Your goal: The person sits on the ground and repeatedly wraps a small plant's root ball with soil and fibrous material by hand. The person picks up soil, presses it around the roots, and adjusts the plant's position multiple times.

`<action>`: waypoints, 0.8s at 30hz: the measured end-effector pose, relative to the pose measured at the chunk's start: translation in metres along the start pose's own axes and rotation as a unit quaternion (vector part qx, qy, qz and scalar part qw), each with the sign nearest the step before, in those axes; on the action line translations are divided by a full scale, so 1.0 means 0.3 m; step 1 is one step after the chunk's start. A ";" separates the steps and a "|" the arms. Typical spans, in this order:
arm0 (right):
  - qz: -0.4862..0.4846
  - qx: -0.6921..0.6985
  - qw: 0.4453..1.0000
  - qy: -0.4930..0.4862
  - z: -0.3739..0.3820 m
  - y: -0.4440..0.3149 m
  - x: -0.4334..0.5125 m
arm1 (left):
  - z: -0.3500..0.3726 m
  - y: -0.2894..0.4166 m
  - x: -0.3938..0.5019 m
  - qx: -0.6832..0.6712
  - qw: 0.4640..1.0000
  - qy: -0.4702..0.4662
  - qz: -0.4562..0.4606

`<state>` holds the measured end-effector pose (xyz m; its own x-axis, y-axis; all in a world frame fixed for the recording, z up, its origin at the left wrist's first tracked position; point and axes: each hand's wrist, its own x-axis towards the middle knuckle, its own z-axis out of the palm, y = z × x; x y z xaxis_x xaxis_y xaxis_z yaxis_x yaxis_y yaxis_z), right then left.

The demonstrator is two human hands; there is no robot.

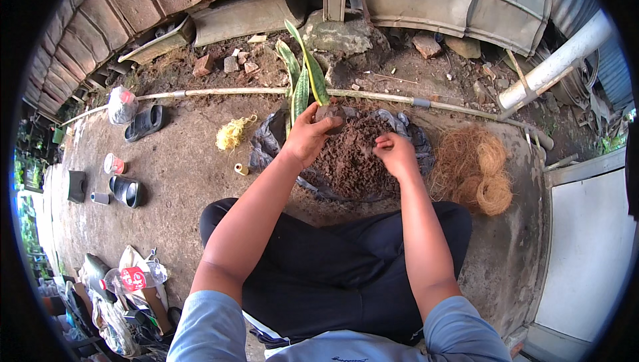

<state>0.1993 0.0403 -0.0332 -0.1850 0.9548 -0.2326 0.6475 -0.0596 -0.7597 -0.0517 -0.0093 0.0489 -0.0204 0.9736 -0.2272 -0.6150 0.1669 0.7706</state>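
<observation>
My left hand (308,135) grips a dark ball of soil (330,116) at the base of a snake plant (312,75) with yellow-edged upright leaves. Beneath it, a heap of loose brown soil (357,162) lies on a dark plastic sheet (264,147). Over the right part of the heap is my right hand (394,152), its fingers bent close to the thumb; whether it pinches anything is unclear. A tangle of brown fibre (457,162) with paler coils (494,192) rests to the right. Left of the sheet are a yellow bundle of string (233,134) and a small spool (241,169).
A pale pipe (239,91) runs along the far edge of the concrete floor, with bricks and rubble behind it. Black sandals (145,123), a plastic cup (115,164) and a filled plastic bag (122,106) stand left. A plastic bottle (132,280) lies at lower left.
</observation>
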 end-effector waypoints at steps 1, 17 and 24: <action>0.027 -0.028 0.999 -0.026 0.027 -0.024 -0.008 | -0.032 -0.009 0.014 -0.009 1.000 -0.009 -0.005; 0.123 0.439 0.890 -0.019 0.045 -0.039 0.014 | -0.030 -0.025 0.008 0.033 0.998 0.008 -0.045; 0.075 0.552 0.828 -0.064 0.023 -0.096 -0.016 | -0.058 -0.053 0.028 0.014 0.999 0.009 -0.048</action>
<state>0.1765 0.0356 -0.0144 -0.2869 0.8779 -0.3835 -0.3864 -0.4723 -0.7922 -0.0558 -0.0064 0.0244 0.0235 0.9500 -0.3113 -0.5932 0.2639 0.7605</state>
